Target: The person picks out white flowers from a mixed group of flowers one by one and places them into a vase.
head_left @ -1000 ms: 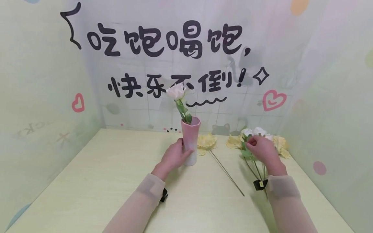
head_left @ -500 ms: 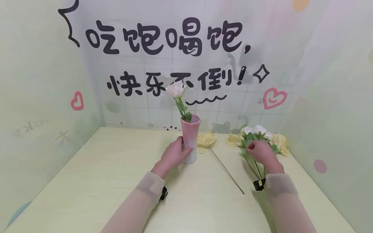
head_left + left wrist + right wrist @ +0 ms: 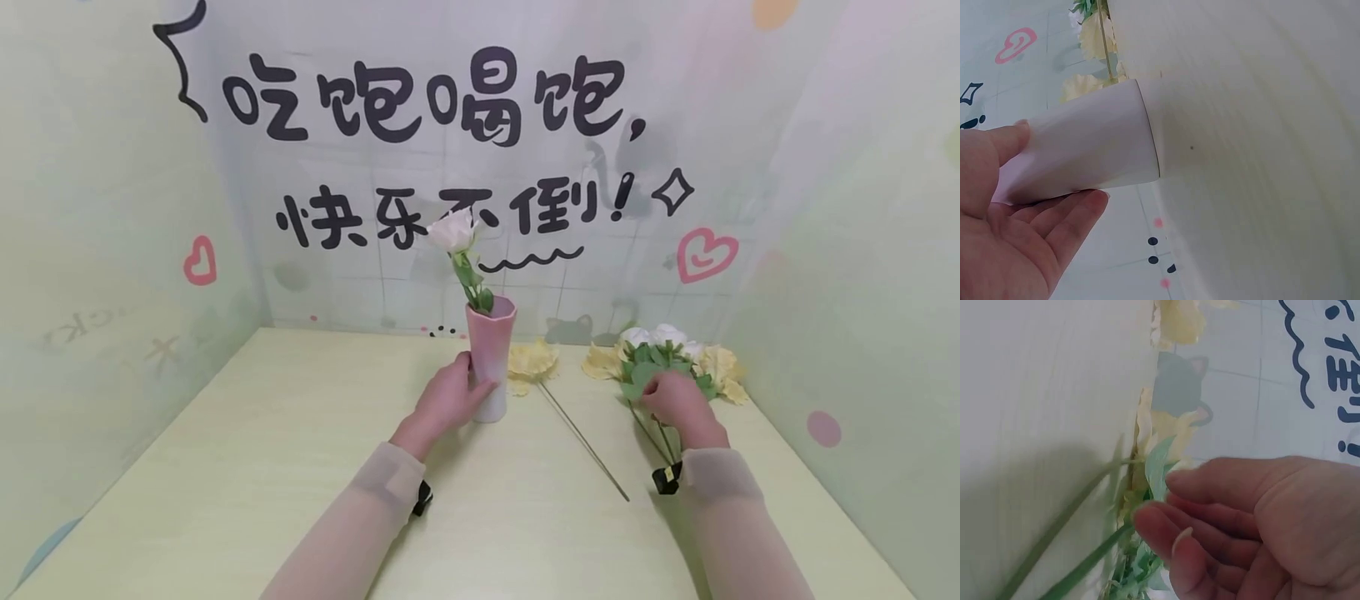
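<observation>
Near edge first: two pale sheer sleeves (image 3: 375, 500) come in from the bottom, each w/ a black clip at the wrist. Left hand (image 3: 447, 402) wraps the lower part of the vase (image 3: 491, 358), thumb on one side, fingers round the other; vase stands upright on the table (image 3: 247, 467), about centre, pink up top fading to white at the base. Left wrist view gets what the head view can't: the vase's white bottom edge sitting flat on the wood, thumb and fingers (image 3: 1072, 215) either side of it. Right hand (image 3: 678, 404) is down on the bunch (image 3: 660, 358) at the right, fingers curled over the green stems; right wrist view shows fingertips (image 3: 1160, 528) closing round a leaf and stem, but can't tell if the pinch is firm. Between the hands a lone yellow flower (image 3: 534, 363) lies flat just right of the vase, its thin stem running toward the near edge. The bunch has white blooms on top, yellow ones either side, all lying near the back right corner. In the vase one pale rose (image 3: 454, 232) stands up, leaning slightly left. Far back, the wall (image 3: 675, 108): big black writing reads 吃饱喝饱, and below it 快乐不倒!, w/ a wavy line, a sparkle, pink hearts. Faint mirrored letters on the left wall, not readable. Right wrist view alone catches a grey cat printed low on the wall.
</observation>
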`<action>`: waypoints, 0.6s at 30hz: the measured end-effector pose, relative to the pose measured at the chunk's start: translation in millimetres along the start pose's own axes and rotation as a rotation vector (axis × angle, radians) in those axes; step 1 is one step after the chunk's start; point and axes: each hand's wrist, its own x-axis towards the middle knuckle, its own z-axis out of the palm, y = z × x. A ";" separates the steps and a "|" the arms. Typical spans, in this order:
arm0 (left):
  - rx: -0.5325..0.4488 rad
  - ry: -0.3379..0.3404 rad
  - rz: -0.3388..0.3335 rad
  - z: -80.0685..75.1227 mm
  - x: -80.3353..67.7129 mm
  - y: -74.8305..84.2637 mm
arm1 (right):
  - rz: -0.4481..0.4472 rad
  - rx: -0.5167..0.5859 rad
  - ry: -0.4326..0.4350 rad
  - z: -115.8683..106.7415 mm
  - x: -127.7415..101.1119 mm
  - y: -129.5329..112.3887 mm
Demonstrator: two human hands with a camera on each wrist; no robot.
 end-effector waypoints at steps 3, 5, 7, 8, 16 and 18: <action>0.000 0.002 0.002 0.4 0.0 0.0 | 0.059 -0.004 0.027 -0.3 -0.8 6.7; 0.001 -0.002 -0.001 1.0 -0.3 -0.3 | 0.082 0.002 0.027 0.5 -1.8 9.9; 0.002 -0.007 -0.001 1.9 -0.2 -0.8 | 0.097 -0.012 0.012 1.4 -3.1 11.9; 0.002 -0.010 -0.003 2.0 -0.2 -0.9 | 0.098 -0.016 0.005 1.6 -3.2 12.5; 0.000 -0.003 -0.009 0.2 -0.2 0.8 | 0.093 -0.075 -0.039 15.9 36.0 49.9; 0.004 -0.008 -0.007 -0.4 -0.7 1.0 | 0.089 -0.100 -0.033 21.8 49.4 64.5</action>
